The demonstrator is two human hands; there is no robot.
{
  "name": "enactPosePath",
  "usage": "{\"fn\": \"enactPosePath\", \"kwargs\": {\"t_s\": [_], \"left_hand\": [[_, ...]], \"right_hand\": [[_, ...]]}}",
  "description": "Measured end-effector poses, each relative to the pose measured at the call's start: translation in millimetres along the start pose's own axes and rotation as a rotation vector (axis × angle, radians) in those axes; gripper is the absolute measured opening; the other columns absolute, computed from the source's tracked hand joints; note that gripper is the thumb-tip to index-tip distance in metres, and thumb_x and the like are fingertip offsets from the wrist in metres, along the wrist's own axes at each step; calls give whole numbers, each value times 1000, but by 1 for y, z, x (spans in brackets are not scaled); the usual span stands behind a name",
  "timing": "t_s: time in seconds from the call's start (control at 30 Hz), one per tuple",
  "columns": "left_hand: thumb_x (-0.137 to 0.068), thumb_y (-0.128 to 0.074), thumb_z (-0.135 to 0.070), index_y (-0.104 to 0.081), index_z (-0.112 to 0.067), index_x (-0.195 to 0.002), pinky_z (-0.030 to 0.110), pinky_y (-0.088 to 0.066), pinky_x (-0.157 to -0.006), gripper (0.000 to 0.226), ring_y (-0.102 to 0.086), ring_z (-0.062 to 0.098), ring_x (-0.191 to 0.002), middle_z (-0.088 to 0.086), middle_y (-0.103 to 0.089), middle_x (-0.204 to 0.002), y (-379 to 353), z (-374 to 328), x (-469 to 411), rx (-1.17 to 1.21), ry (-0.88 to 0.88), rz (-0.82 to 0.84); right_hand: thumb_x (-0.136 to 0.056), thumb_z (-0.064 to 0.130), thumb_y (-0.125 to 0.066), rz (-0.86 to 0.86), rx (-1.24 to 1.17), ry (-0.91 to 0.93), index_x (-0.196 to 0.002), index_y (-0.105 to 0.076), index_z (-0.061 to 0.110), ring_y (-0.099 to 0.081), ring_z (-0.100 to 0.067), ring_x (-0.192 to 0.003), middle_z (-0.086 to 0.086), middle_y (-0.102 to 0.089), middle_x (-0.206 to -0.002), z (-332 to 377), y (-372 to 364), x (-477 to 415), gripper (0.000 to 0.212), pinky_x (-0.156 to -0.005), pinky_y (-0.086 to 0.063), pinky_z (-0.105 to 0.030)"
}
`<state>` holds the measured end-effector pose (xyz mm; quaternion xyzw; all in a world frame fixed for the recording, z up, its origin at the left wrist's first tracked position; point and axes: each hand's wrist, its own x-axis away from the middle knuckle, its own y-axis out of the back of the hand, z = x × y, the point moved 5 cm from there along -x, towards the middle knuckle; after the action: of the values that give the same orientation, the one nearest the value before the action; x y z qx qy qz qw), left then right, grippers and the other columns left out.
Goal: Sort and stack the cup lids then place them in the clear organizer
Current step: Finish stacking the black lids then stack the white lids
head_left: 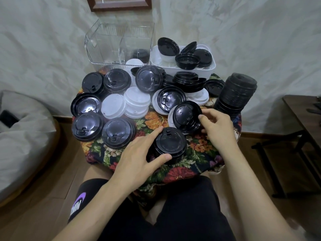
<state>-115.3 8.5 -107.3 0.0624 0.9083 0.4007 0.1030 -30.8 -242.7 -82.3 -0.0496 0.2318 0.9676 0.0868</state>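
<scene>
- My left hand [142,153] reaches in at the near middle of the floral-cloth-covered counter [199,153]. Its grip is clamped on a short stack of black plastic cup lids [171,145], thumb on the near rim and index finger along the far left rim.
- My right hand [217,126] is just beyond and to the right. Its grip pinches a single black plastic cup lid [187,115] at the lid's right edge, thumb on top and fingers curled beneath.
- That single lid is tilted and overlaps a white plastic lid [171,117]. It sits just behind the short stack.
- The clear plastic organizer [97,49] stands at the far left of the counter, well apart from both hands, with a few black lids in its right compartment.
- A white rectangular tub [191,71] beside the organizer holds mixed black and white lids.
- A tall stack of black lids [238,93] stands at the right edge, near my right hand.
- Loose black and white lids cover the space between.
</scene>
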Motion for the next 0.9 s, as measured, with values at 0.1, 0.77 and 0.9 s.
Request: {"fn": "enactPosePath", "kwargs": {"t_s": [0.1,0.77,0.9], "left_hand": [[-85,-45,-83,-27,-48,-158,29,-41,-100,83,-47,-1,-118,-29,-51,-123,0,0,0,4,5,0],[-84,-51,-82,-41,-50,-144,19,-38,-84,69,-49,-3,-107,-28,-59,-112,4,-5,-1,12,5,-22],[-86,-51,-81,-33,-50,-153,18,-38,-91,76,-49,-5,-113,-29,-58,-127,3,-5,0,24,-5,-8]], "right_hand": [[-97,37,-66,-46,69,27,-106,-76,38,-69,-8,-85,15,-75,-90,4,4,0,14,-84,-60,-48],[-93,15,-77,466,-70,82,-116,-73,37,-60,2,-126,26,-65,-132,25,-12,59,33,-111,-49,-41],[-83,27,-87,434,-109,31,-101,-74,35,-63,1,-122,27,-67,-130,23,-13,63,24,-110,-50,-44]]}}
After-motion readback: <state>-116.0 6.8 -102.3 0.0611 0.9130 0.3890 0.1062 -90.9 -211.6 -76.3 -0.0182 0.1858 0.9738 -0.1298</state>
